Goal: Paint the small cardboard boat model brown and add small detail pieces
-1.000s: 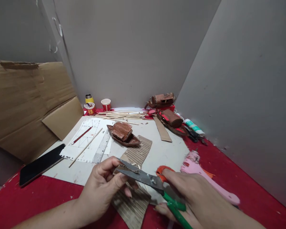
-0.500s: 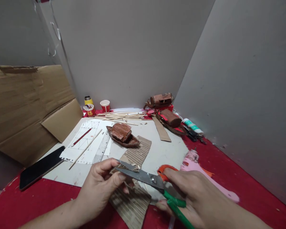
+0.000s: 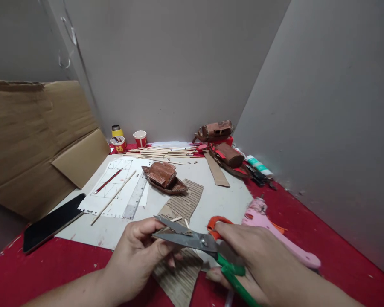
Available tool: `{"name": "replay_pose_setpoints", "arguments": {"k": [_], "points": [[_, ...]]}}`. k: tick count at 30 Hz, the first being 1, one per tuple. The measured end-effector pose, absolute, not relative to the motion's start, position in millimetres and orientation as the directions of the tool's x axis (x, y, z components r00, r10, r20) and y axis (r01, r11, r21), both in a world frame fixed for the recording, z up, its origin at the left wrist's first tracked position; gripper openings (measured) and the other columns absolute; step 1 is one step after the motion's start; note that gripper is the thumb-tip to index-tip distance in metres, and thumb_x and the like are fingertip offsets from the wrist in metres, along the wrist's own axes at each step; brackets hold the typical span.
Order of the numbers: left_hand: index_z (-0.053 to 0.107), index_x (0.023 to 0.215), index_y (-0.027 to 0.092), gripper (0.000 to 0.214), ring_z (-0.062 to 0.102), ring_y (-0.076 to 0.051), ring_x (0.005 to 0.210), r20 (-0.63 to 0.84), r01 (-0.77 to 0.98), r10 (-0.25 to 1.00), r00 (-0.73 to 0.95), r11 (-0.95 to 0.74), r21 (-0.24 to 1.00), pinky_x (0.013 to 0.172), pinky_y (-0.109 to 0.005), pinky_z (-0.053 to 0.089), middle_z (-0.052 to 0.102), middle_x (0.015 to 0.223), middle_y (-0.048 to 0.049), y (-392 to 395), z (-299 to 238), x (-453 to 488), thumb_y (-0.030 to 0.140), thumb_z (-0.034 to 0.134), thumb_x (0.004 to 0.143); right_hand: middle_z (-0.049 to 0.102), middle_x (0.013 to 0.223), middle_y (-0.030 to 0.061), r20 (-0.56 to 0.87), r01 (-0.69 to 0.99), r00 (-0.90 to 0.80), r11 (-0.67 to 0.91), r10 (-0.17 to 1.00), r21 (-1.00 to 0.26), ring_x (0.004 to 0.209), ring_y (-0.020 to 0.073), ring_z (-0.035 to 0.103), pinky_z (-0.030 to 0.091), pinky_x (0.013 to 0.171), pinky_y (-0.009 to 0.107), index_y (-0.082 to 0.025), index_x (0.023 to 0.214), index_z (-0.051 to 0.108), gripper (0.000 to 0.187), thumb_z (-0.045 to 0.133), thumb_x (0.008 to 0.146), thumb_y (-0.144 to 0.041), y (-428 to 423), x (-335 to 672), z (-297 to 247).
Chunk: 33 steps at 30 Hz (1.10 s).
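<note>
My right hand (image 3: pixel 256 256) is closed round the scissors (image 3: pixel 195 241), which have one orange handle and one green one. Their blades stand apart and point left, with a small piece of cardboard (image 3: pixel 176 230) between them. Thumb and fingers of my left hand (image 3: pixel 134 256) pinch that piece close to the blade tips; part of it is hidden by the fingers and blades. Below my hands lies a ribbed cardboard sheet (image 3: pixel 179 277). Another ribbed cardboard piece (image 3: pixel 190 198) rests just beyond, beside a brown model boat (image 3: pixel 162 175).
Left are a phone (image 3: pixel 54 221), a drawing sheet (image 3: pixel 110 198) with pencil, stick and ruler, and a large cardboard panel (image 3: pixel 28 140). Behind lie wooden sticks (image 3: pixel 166 152) and paper cups (image 3: pixel 140 139). Right are two more model boats (image 3: pixel 228 154) and a pink glue gun (image 3: pixel 275 234).
The scissor blades have spread wider around the cardboard piece, and the scissors have shifted slightly left. The whole view has moved a little. My left hand still pinches the piece.
</note>
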<state>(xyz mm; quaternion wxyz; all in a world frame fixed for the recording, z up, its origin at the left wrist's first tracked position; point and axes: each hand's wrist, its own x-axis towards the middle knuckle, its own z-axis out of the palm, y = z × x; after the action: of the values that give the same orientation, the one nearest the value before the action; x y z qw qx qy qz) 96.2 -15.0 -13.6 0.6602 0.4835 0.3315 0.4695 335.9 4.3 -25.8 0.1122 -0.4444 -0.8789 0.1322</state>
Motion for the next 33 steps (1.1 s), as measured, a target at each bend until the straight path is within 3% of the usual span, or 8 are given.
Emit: {"name": "replay_pose_setpoints", "arguments": {"k": [14,22,29,33], "points": [[0.078,0.082,0.020,0.009,0.062,-0.011,0.061,0.000,-0.275,0.936,0.352,0.103,0.956,0.060,-0.021,0.053,0.072,0.069,-0.0030,-19.6,-10.1,92.1,0.028,0.073,0.084,0.060,0.061,-0.0020,0.329,0.648,-0.618,0.699,0.714,-0.300,0.049,0.0167,0.055,0.028,0.049,0.030,-0.025,0.080,0.042,0.031,0.056,0.089,-0.051,0.4,342.1,-42.3],[0.077,0.087,0.019,0.012,0.064,-0.012,0.062,-0.048,-0.156,0.914,0.404,0.121,0.980,0.056,-0.019,0.052,0.070,0.070,-0.0026,-12.2,-3.5,84.8,0.030,0.075,0.083,0.061,0.063,0.0002,0.332,0.644,-0.645,0.723,0.688,-0.250,0.052,0.0170,0.059,0.033,0.050,0.029,-0.023,0.080,0.045,0.032,0.058,0.089,-0.052,4.8,345.1,-34.0],[0.061,0.077,0.015,0.025,0.048,-0.005,0.048,-0.094,-0.166,0.944,0.315,0.152,0.974,0.044,-0.015,0.037,0.064,0.063,0.0012,-8.1,-5.5,75.7,0.031,0.080,0.077,0.063,0.068,0.0014,0.322,0.660,-0.629,0.705,0.708,-0.261,0.056,0.0172,0.060,0.035,0.053,0.029,-0.023,0.081,0.048,0.029,0.057,0.090,-0.049,9.7,350.2,-33.5],[0.062,0.075,0.014,0.028,0.042,-0.004,0.048,-0.053,-0.165,0.965,0.259,0.098,0.982,0.045,-0.016,0.034,0.059,0.061,0.0026,-6.6,-9.3,73.4,0.035,0.081,0.076,0.060,0.063,0.0000,0.369,0.639,-0.630,0.726,0.684,-0.254,0.051,0.0161,0.057,0.033,0.050,0.029,-0.024,0.078,0.047,0.029,0.057,0.091,-0.047,11.2,351.0,-33.5]]}}
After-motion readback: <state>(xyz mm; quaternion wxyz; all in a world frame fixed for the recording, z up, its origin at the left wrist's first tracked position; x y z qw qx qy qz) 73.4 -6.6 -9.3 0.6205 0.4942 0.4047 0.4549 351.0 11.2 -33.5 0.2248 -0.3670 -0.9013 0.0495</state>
